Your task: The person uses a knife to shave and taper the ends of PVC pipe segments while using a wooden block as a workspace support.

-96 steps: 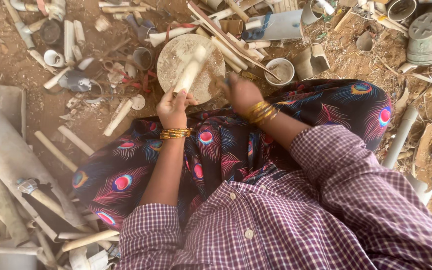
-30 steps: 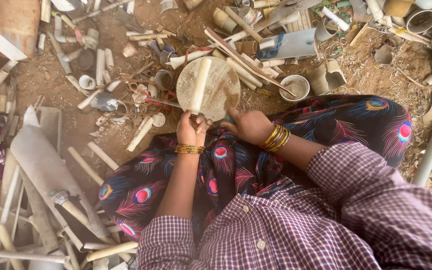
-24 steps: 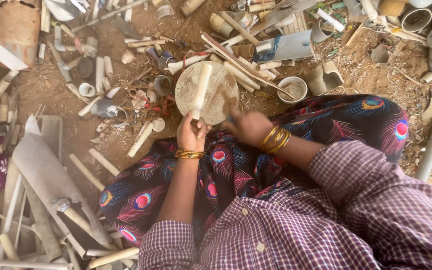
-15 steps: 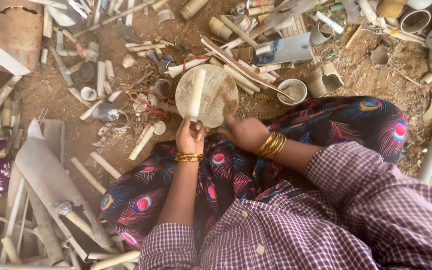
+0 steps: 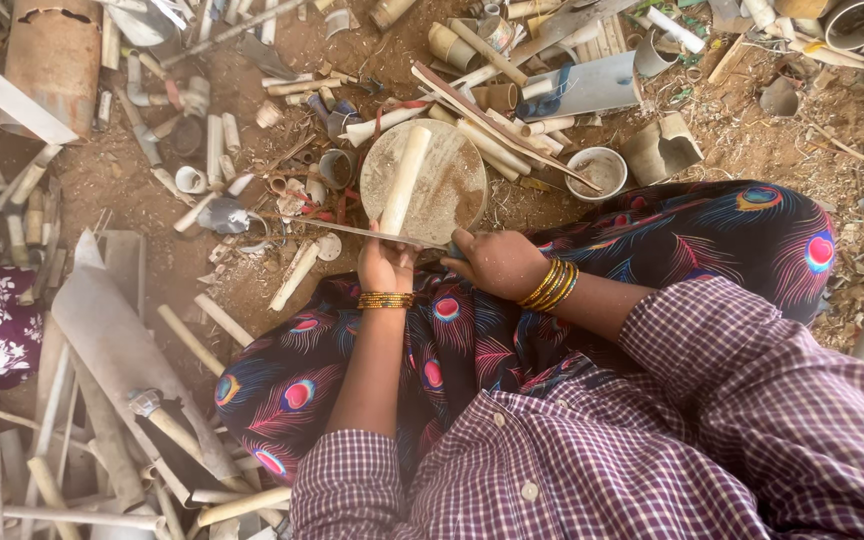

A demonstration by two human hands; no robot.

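My left hand (image 5: pixel 385 265) grips the near end of a pale pipe piece (image 5: pixel 403 182) that lies lengthwise across a round wooden block (image 5: pixel 451 185). My right hand (image 5: pixel 497 263) is closed on the handle of a long thin saw blade (image 5: pixel 352 230), which runs leftward across the near end of the pipe, just above my left hand. Both wrists carry gold bangles. My lap is covered by dark cloth with a peacock-feather print (image 5: pixel 652 240).
Cut pipe pieces, rings and scraps litter the dirt all around the block. A small bowl (image 5: pixel 597 172) sits right of the block, a grey sheet (image 5: pixel 592 88) behind it. A rusty drum (image 5: pixel 50 55) stands far left, long flat offcuts (image 5: pixel 122 350) at my left.
The pipe piece stays on the block under my left hand. My right hand has shifted a little to the right with the saw blade across the pipe's near end.
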